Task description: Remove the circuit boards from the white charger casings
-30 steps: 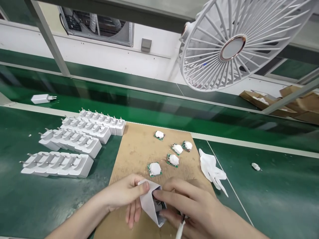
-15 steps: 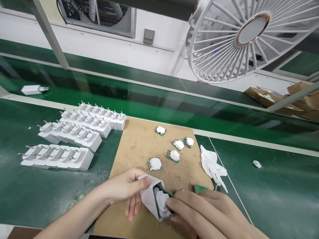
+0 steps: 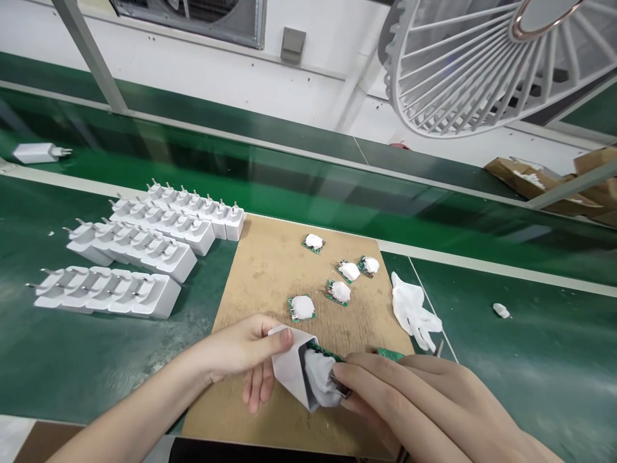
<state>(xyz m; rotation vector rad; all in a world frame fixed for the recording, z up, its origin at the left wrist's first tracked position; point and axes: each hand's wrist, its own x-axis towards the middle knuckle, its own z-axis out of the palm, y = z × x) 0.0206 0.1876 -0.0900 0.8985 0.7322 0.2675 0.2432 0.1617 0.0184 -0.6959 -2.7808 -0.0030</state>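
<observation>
Currently, both hands (image 3: 328, 373) grip: left the white housing (image 3: 292, 366), right the circuit board (image 3: 324, 374) partway inside.

White wall above green-topped workbench (image 3: 554, 399)

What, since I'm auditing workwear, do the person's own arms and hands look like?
The left hand and right hand are both bare, with slender fingers and no glove, ring or visible marking. The left forearm shows no sleeve, watch or bracelet. The short visible stretch of right forearm is also uncovered. Anything worn higher up is out of view.
</observation>
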